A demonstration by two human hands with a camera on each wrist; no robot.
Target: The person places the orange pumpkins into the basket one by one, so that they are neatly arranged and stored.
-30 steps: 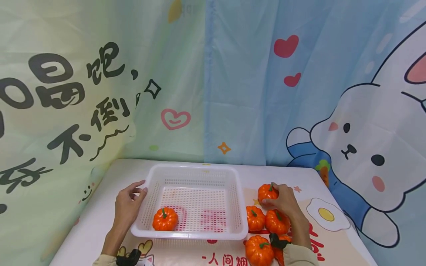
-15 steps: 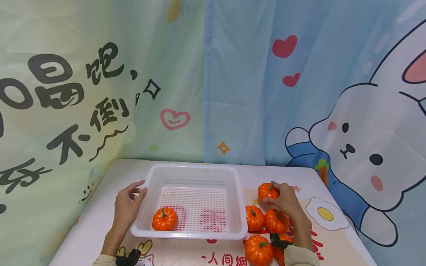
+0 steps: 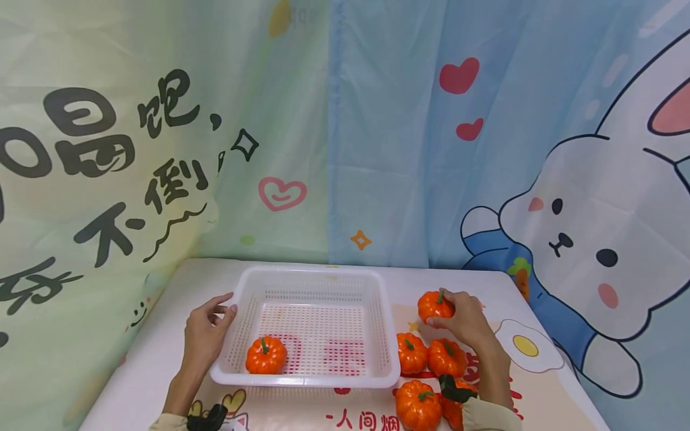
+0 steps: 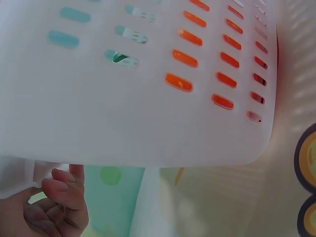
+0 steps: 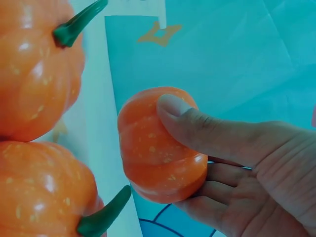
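In the head view, my right hand [image 3: 468,320] pinches a small orange toy pumpkin [image 3: 433,306] with a green stem, at the far right of the table. The right wrist view shows my thumb laid across the side of this pumpkin [image 5: 153,153], with fingers behind it. My left hand [image 3: 207,328] is at the left rim of a white perforated plastic basket [image 3: 302,381]; in the left wrist view its fingers [image 4: 64,190] are curled at the rim, partly hidden. Inside the basket, near its front left corner, sits another pumpkin [image 3: 266,355].
Right of the basket are more pumpkins: one against its wall [image 3: 412,353], one beside that [image 3: 447,357], one nearer [image 3: 418,406] and one partly behind my wrist strap [image 3: 451,413]. A printed cloth covers the table [image 3: 544,392]; a curtain [image 3: 377,149] hangs behind.
My right hand has raised the pumpkin slightly, away from the pumpkins nearer me. My left hand, the basket and the other pumpkins stay put.
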